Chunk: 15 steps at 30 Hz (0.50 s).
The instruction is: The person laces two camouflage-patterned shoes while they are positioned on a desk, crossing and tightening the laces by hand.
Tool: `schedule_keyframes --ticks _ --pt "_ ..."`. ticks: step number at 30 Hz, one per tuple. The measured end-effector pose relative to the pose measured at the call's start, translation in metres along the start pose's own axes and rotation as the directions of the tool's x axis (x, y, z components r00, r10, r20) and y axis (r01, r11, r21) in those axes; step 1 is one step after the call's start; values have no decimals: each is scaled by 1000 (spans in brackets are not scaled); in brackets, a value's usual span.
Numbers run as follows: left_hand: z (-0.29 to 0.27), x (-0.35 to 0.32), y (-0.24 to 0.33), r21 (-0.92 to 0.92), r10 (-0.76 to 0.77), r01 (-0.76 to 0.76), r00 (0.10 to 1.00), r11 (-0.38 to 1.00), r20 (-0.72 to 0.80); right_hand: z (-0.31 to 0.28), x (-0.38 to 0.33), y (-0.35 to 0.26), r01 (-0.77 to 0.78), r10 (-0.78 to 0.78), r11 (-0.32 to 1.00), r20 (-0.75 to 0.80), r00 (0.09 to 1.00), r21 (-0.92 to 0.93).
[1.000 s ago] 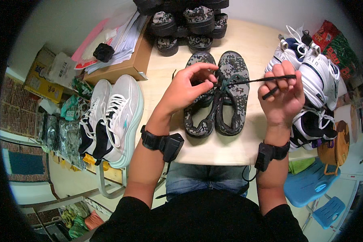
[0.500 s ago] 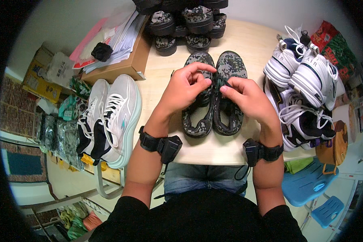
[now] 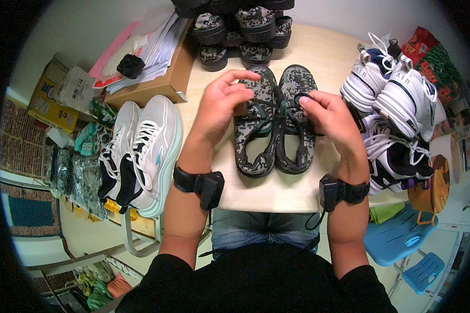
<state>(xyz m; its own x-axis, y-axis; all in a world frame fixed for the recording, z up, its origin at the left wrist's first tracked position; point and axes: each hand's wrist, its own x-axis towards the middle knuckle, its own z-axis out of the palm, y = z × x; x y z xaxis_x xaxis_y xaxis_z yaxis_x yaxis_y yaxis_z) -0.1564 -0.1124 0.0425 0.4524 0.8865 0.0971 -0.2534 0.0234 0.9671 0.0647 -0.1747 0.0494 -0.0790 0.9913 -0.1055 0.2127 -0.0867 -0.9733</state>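
Head view: camouflage shoes (image 3: 300, 82) between parted left fingers (image 3: 240, 96) and right fingers (image 3: 314, 108) clamped on a black lace (image 3: 292, 106).

Two central camouflage shoes (image 3: 279, 138), two hands (image 3: 214, 108), two wristbands (image 3: 344, 192)

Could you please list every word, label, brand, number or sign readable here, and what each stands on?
I won't copy wording out, but here is where it stands:
White sneakers: short lettering on the heels, legible.
Red and green packaging: large lettering, partly blurred.
White package: dark print, too blurred to read.
Yellow box: small print, too blurred to read.
Camouflage shoes: none that I can make out.
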Motion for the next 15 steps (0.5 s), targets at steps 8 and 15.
schedule_keyframes --ticks 8,15 --pt "-20 -7 14 -433 156 -121 987 893 47 5 6 7 353 -273 933 -503 820 68" --pt "11 -16 15 -140 7 25 975 990 224 36 -15 -18 332 -339 911 -13 941 244"
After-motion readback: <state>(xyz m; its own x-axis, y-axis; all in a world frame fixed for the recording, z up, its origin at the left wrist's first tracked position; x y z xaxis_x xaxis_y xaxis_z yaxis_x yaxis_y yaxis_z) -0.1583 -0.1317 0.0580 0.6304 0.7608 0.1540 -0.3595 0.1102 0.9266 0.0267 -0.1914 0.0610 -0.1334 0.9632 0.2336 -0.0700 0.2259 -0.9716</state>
